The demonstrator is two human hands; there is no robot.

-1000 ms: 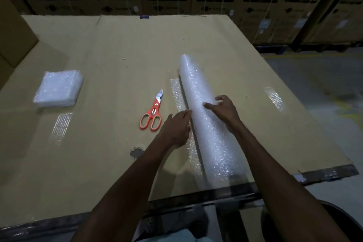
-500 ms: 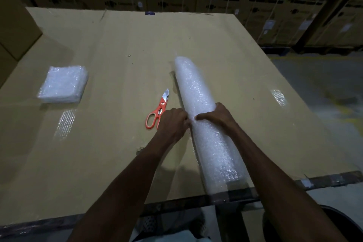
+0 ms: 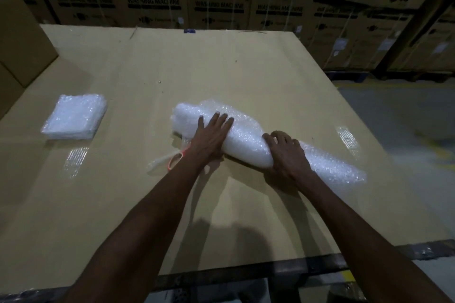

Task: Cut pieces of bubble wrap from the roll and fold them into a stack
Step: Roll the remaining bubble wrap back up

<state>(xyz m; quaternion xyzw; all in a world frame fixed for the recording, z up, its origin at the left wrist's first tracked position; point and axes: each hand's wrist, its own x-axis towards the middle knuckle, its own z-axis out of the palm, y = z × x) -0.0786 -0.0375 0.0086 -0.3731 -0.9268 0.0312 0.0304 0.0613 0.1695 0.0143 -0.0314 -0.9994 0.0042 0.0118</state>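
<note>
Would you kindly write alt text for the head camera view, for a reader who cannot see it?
Two bare hands rest on a bubble wrap roll lying aslant on a cardboard-covered table: left hand flat, right hand curled over it. Orange scissors lie partly hidden under the left wrist; a folded stack sits far left.

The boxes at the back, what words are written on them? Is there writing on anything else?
"LG": logo on the stacked cardboard boxes behind the table, clearest on those at upper right.
"WASHING MACHINE": bold print across the front of those boxes, clearest left of centre.
Smaller print and symbols under those words: too blurred to read.
White stickers on the right-hand boxes: too small to read.
Bubble wrap roll, folded stack, table: no writing.
</note>
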